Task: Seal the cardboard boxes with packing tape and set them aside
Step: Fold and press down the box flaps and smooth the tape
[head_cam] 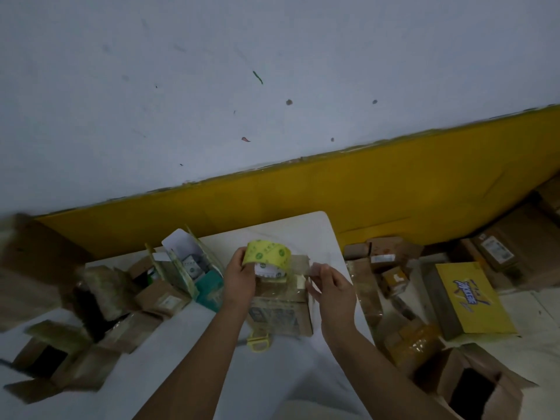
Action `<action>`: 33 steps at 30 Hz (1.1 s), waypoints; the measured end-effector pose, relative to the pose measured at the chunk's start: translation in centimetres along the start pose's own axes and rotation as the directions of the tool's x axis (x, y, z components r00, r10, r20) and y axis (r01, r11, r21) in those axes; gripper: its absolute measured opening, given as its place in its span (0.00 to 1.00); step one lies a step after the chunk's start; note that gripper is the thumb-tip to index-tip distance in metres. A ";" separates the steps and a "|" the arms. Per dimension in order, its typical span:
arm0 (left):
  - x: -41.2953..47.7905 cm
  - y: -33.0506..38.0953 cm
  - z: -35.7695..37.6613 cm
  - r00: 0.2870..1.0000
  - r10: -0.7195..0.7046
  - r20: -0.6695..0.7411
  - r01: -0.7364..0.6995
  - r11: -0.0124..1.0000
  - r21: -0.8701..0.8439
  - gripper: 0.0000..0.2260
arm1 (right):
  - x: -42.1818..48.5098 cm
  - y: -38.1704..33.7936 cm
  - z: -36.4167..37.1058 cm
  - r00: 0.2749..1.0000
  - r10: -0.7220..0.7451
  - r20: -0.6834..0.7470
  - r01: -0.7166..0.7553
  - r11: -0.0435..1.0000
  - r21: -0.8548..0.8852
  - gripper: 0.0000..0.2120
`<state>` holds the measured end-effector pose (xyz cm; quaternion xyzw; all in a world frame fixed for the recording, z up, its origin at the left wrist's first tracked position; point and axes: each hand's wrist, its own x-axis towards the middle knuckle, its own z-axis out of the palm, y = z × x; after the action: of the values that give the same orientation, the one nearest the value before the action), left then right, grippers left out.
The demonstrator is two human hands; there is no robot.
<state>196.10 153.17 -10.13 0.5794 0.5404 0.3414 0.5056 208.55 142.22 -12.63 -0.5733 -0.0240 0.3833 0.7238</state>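
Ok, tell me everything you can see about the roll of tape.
The roll of tape is a wide ring, yellow-green outside with small green printed marks and a white inner core. The left hand grips it from the left, holding it on edge just above the cardboard box on the white table. A clear strip runs from it rightward to the right hand, which seems to pinch its end.

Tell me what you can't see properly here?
Head view:
Top seam of the middle box: hidden under left hand, right hand and tape roll.
Print on the tape roll: too small.
Blurred: left boxes.
Too dark inside: open box, lower right.
Clear, barely visible: tape end in right hand.
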 end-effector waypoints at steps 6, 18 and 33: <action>0.2 0.0 -0.5 1.000 0.004 -0.020 -0.004 1.000 0.002 0.19 | -0.3 1.0 -1.7 0.997 0.048 -0.066 -0.055 0.991 -0.120 0.11; -0.5 -0.1 0.0 1.000 0.013 -0.012 -0.013 1.000 -0.011 0.14 | 0.7 4.4 -0.3 0.945 0.275 -0.176 -0.301 0.944 -0.139 0.18; -0.7 0.1 -0.1 0.997 0.080 0.006 -0.080 0.986 0.146 0.11 | 2.9 -0.4 3.2 0.985 -0.128 0.113 0.171 0.753 -0.636 0.26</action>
<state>195.89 152.52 -9.89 0.6361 0.5402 0.3209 0.4478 209.28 146.54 -12.40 -0.7702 -0.2221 0.3106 0.5108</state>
